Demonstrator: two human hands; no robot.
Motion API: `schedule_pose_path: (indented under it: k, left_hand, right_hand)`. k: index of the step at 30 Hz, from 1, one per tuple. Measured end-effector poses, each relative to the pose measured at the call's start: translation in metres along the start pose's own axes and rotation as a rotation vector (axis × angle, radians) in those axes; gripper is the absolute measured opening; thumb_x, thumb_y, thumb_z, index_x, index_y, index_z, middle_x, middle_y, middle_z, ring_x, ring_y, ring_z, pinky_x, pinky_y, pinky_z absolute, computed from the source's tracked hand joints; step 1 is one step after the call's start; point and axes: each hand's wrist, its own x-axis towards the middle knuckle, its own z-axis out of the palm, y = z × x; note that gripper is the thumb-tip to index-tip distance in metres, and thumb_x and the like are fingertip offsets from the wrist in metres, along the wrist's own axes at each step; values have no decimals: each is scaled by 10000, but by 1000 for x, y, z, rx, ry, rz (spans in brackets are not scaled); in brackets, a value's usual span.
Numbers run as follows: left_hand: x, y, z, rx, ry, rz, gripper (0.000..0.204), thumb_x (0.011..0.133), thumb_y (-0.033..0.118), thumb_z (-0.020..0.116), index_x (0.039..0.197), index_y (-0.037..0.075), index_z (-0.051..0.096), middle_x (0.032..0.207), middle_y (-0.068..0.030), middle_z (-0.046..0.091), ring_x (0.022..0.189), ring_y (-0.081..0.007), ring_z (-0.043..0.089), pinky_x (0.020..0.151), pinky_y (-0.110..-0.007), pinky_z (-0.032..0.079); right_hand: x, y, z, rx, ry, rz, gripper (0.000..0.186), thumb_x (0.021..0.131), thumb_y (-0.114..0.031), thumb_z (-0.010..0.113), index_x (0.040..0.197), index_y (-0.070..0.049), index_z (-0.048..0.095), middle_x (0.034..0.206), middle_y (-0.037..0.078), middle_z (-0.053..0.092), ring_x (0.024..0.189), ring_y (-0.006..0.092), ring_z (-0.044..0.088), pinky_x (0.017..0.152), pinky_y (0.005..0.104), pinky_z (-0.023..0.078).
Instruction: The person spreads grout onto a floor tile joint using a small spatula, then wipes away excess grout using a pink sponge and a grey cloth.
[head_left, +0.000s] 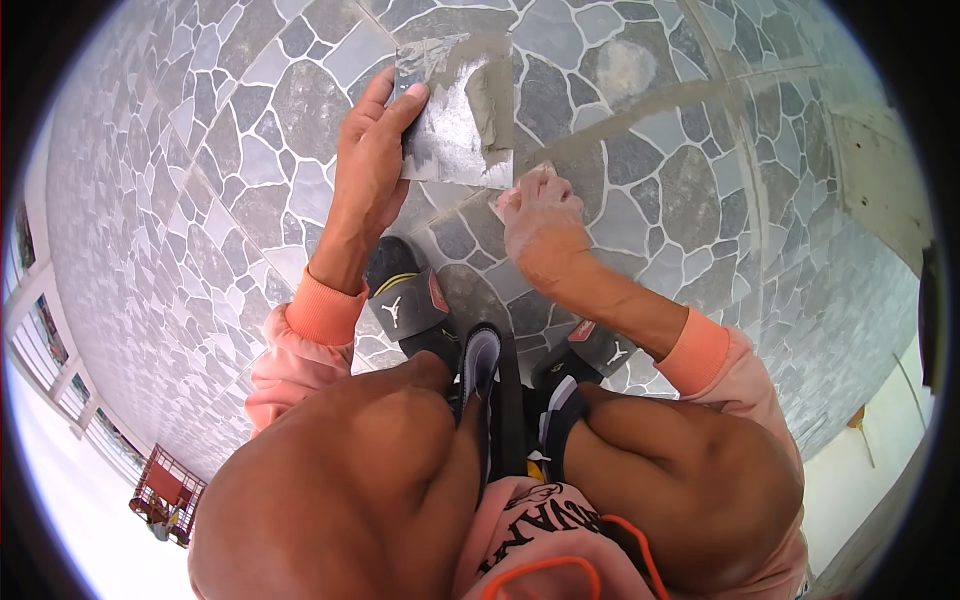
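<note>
My left hand [365, 150] grips a flat metal plate [430, 135] at the top centre, with my thumb over its left edge. A mound of grey paste [485, 105] sits on the plate's right half, with smears around it. Just below the plate's lower right corner, my right hand [540, 220], dusted pale, has its fingers wrapped over a small pinkish pad [505, 200] against the floor, its shape mostly hidden. Both hands are over the grey stone-pattern tiled floor [660, 215], where a band of grey paste [640, 115] runs along a joint beyond the right hand.
I squat with my sandalled feet [400, 305] below my hands. A red metal crate or cart [165, 490] is at the lower left, beside a pale area with railings [45, 340] farther left. A worn concrete strip [875, 185] and a dark upright edge [928, 310] border the right side.
</note>
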Motion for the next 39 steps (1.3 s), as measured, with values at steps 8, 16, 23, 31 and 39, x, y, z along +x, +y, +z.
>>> schedule_pose_path:
  k: [8, 16, 23, 31, 39]
  left_hand:
    - [-4, 8, -12, 11, 37, -2, 394, 978, 95, 498, 1347, -33, 448, 1159, -105, 635, 955, -130, 653, 818, -261, 548]
    - [-4, 12, -17, 44, 80, -3, 429, 975, 121, 511, 1365, -38, 427, 1168, -101, 626, 994, -134, 637, 848, -273, 531]
    - [3, 7, -21, 35, 80, -16, 411, 977, 116, 509, 1350, -40, 438, 1171, -102, 622, 992, -140, 637, 848, -271, 529]
    - [8, 16, 3, 57, 68, 8, 429, 971, 138, 528, 1349, -44, 437, 1173, -105, 620, 989, -141, 638, 845, -275, 530]
    - [-38, 62, -24, 247, 247, 117, 638, 953, 177, 571, 1454, -83, 273, 1261, -153, 570, 1062, -171, 625, 881, -285, 522]
  right_hand:
    - [19, 183, -24, 214, 120, 406, 371, 919, -363, 530, 1085, -48, 634, 983, 207, 656, 872, 414, 651, 757, 483, 531]
    - [53, 261, 6, 65, -32, 555, 271, 881, -210, 535, 1057, -18, 609, 971, 229, 664, 911, 432, 623, 792, 522, 490]
    - [31, 173, 10, 118, 179, 215, 273, 803, -158, 563, 1045, -56, 639, 940, 159, 655, 917, 339, 610, 748, 444, 532]
    - [28, 18, 9, 366, 189, -39, 244, 782, -149, 590, 994, -35, 630, 874, 143, 621, 816, 286, 601, 653, 375, 543]
    - [42, 18, -36, 900, -416, -139, 365, 886, -309, 560, 903, 50, 623, 837, 183, 674, 827, 291, 663, 713, 374, 501]
